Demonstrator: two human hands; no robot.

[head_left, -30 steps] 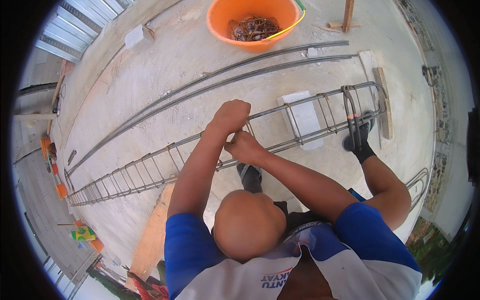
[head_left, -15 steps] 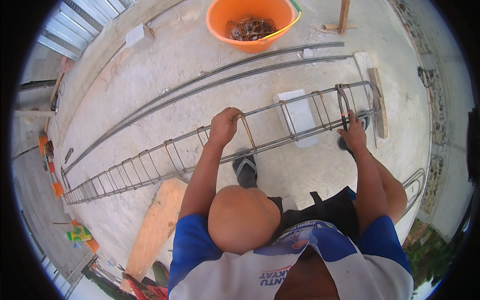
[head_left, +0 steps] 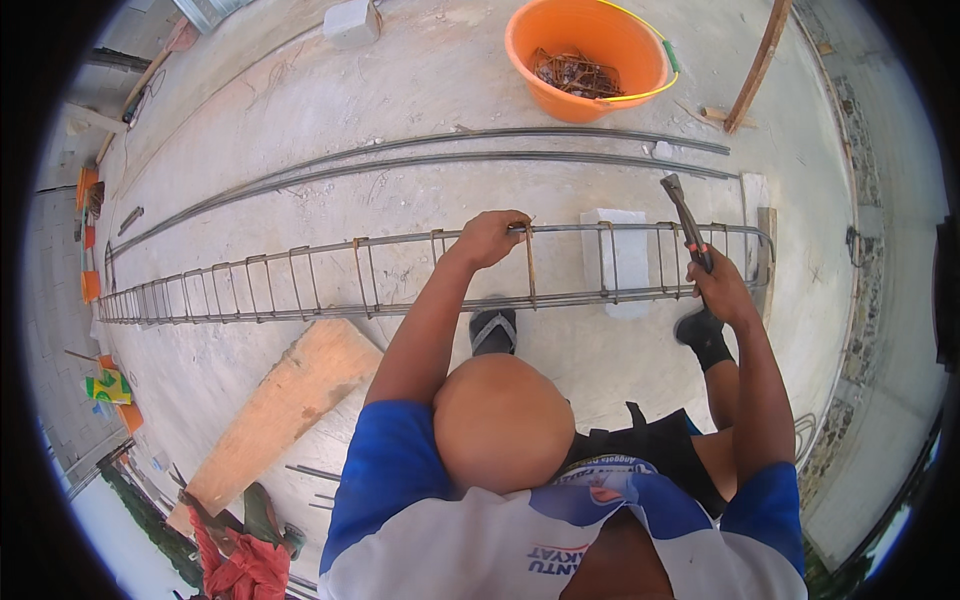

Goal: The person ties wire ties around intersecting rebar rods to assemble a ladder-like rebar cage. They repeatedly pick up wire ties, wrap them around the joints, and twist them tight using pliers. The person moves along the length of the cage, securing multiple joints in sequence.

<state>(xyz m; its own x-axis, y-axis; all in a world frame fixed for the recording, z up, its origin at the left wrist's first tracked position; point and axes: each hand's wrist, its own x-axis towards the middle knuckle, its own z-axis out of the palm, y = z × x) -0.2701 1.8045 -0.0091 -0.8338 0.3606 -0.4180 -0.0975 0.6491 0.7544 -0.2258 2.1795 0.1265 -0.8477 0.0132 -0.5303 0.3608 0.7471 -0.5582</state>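
Gripping the rebar cage (head_left: 531, 268) by its far bar (head_left: 570, 229), left hand (head_left: 490, 237) has fingers curled, right hand (head_left: 722, 287) clasps pincers (head_left: 684, 212); cage crosses pale block (head_left: 626, 262) over floor (head_left: 420, 195), likely stiff, heavy, best held by long bars (head_left: 570, 299).

Passing room runs along the floor (head_left: 420, 200) between loose rods (head_left: 500, 156) and the rebar cage (head_left: 531, 265), though pliers (head_left: 685, 215) jut over the strip's right part and a white block (head_left: 632, 262) obstructs the cage's underside.

Bright, even daylight — faint soft shadows, fisheye bending toward blackened corners.
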